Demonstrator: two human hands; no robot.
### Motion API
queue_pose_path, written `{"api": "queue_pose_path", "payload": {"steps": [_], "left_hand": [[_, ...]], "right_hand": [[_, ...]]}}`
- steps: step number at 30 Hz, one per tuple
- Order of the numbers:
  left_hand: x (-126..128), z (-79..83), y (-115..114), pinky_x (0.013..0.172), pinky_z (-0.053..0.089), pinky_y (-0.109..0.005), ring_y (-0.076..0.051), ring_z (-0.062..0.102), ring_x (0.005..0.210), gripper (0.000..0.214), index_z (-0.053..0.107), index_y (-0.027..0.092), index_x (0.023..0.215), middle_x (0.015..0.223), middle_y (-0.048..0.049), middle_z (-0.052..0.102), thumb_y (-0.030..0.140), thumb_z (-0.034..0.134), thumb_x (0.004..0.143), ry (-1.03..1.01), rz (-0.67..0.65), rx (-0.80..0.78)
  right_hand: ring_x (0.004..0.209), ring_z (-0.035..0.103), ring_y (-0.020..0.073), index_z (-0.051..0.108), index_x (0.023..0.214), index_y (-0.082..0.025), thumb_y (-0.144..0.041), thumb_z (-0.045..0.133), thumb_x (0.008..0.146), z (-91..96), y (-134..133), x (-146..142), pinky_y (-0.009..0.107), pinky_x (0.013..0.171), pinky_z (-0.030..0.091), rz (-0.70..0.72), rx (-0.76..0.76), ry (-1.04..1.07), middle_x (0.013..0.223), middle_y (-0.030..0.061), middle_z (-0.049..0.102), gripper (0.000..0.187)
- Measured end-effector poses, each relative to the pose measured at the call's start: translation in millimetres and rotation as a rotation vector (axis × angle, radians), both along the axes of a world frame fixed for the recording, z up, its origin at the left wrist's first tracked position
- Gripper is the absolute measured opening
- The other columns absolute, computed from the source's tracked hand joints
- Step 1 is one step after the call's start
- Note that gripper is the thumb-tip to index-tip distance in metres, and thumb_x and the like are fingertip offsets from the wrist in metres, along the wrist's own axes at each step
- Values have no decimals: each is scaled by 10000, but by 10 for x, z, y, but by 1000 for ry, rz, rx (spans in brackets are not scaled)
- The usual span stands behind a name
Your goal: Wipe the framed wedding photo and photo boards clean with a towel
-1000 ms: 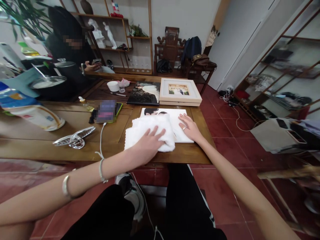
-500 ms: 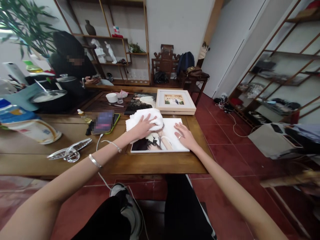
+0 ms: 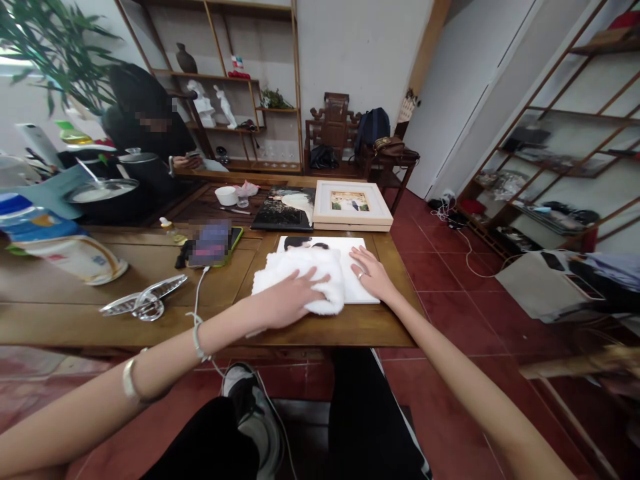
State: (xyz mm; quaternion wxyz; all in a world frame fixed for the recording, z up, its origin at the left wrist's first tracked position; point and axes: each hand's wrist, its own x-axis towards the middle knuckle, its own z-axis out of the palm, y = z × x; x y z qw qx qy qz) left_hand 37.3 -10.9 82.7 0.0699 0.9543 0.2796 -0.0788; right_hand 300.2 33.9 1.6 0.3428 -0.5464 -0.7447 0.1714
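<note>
My left hand [image 3: 295, 299] presses a folded, fluffy white cloth [image 3: 270, 270] down on a photo panel [image 3: 300, 242], gripping it with its fingers spread over the top. The cloth reaches past the panel's near edge and hides most of its left part; dark hair in the picture shows above it. My right hand [image 3: 373, 272] rests flat at the panel's right side, fingers apart, with a ring on one finger. Behind the panel lie a dark photo panel [image 3: 280, 212] and a pale picture frame [image 3: 325, 215].
Left on the table are a silver hair clip [image 3: 145, 303], a phone [image 3: 213, 243] on a white cable, a small dropper bottle [image 3: 173, 232] and a large blue-and-white bottle [image 3: 65, 243]. A white cup [image 3: 227, 195] stands farther back. A person [image 3: 143, 113] sits across, holding a phone.
My left hand has drawn the white cloth toward me and slightly right, uncovering the panel's far part and covering its near part. The right hand stays in place.
</note>
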Motion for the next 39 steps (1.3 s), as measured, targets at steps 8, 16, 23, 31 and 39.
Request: {"api": "queue_pose_path", "payload": {"steps": [8,16,23,31,39], "left_hand": [[30,-315,1006,1152,188,-561,-329,165,1468,361,596,180,1259,1573,-91,278,182,528,905,-137,119,235],[265,-187,188,1084,274,-644,-405,215,1438,380,620,190,1236,1568,-119,286,129,570,865,-23,56,202],[310,-48,-281,1099,290,-607,-377,234,1440,389,598,219,1261,1573,-76,283,152,552,881,-48,3,69],[541,-232,705,1119,231,-578,-344,192,1457,404,534,206,1340,1578,-104,267,226,507,937,-115,156,226],[617,-230,339,1103,267,-600,-368,245,1439,355,619,146,1237,1554,-168,299,145,532,893,-37,39,238]], "right_hand": [[1418,345,258,620,1266,-174,-284,518,883,6,9,18,485,1181,266,1,-6,-7,1416,105,530,411],[1415,351,242,627,1258,-210,-281,457,913,18,-10,17,493,1174,270,0,-2,-7,1421,76,531,391],[1417,348,243,612,1282,-217,-274,494,890,-3,9,36,493,1177,269,45,13,-9,1429,69,522,414],[1405,369,253,543,1357,-196,-305,513,880,-5,5,50,470,1178,275,8,10,21,1463,93,478,491],[1385,405,226,587,1314,-174,-262,399,921,-41,45,44,459,1184,276,-23,21,32,1434,87,514,444]]}}
